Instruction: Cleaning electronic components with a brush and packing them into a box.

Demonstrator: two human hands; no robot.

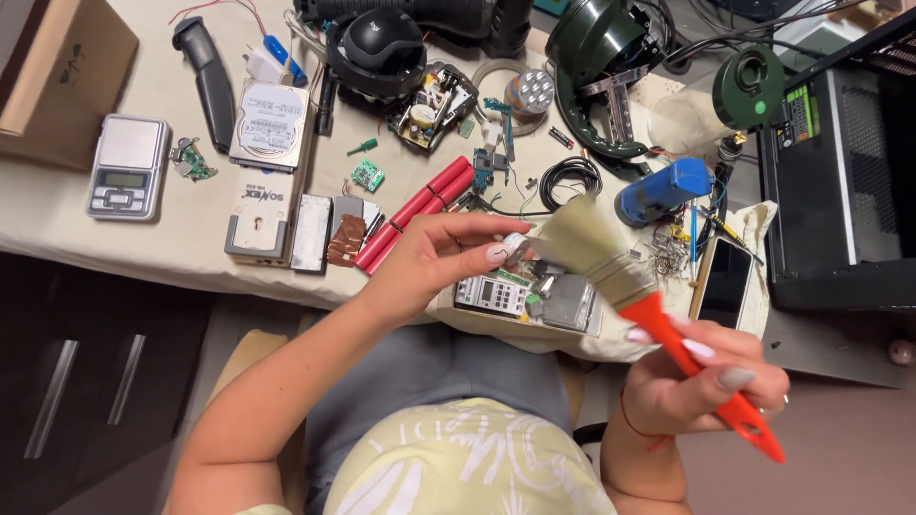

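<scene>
Mid-clean, we'd say. Our left hand (pixel 448 250) pinches a small round silver part (pixel 515 248) between thumb and fingertips, held up just above the bench (pixel 57 215) edge. Our right hand (pixel 711 377) is clenched around the orange handle of a paintbrush (pixel 611 262), bristles fanned out and touching or just beside the part; blur makes it hard to tell which.

Done, as far as we can judge: gear is already torn down. An opened device with a circuit board (pixel 528 298) lies directly under the part on a cloth. Loose boards, a hard drive (pixel 271 126), red battery cells (pixel 415 212) and screws are spread across the bench.

Left: the brushing looks unfinished, since the part is in the air and not set down. Nothing appears reassembled. The dark green housing (pixel 596 57) at the top sits open, and the LED cluster (pixel 530 93) lies apart from it.

Other items near: pocket scale (pixel 126 167) at left, blue cylinder (pixel 665 189) and phone (pixel 727 281) at right, coiled black wire (pixel 570 178) between.

We can't tell how clean the part is; too small and blurred.
</scene>
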